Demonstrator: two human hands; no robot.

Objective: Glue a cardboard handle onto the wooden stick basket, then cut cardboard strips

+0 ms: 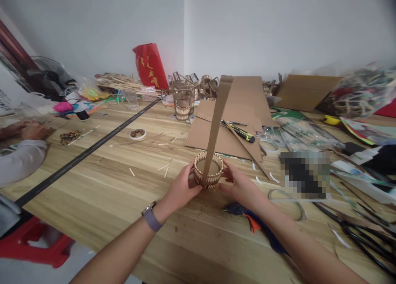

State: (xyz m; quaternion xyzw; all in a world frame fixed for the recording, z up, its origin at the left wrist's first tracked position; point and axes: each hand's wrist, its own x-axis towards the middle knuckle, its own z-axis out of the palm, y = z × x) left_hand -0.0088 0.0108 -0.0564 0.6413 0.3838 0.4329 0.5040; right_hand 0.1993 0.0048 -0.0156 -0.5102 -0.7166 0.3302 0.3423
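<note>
A small round basket [199, 179] of short light sticks with a dark band stands on the wooden table between my two hands. My left hand [185, 184] wraps its left side, thumb at the front. On the right side, my right hand [237, 184] holds it with bent fingers. A long brown cardboard strip [216, 119] rises from the basket, leaning slightly right. Whether its lower end is inside or against the front wall, I cannot tell. Beneath my right forearm lies a dark blue glue gun [236, 209] with an orange trigger, partly hidden.
Flat cardboard [201, 133] bears a yellow-black utility knife [243, 133]. Finished baskets [182, 106] stand behind. A dark bar [93, 152] crosses the left table, near a white dish [137, 134] of brown pieces. Scissors [355, 230] lie right. Another person's hands [32, 130] are far left.
</note>
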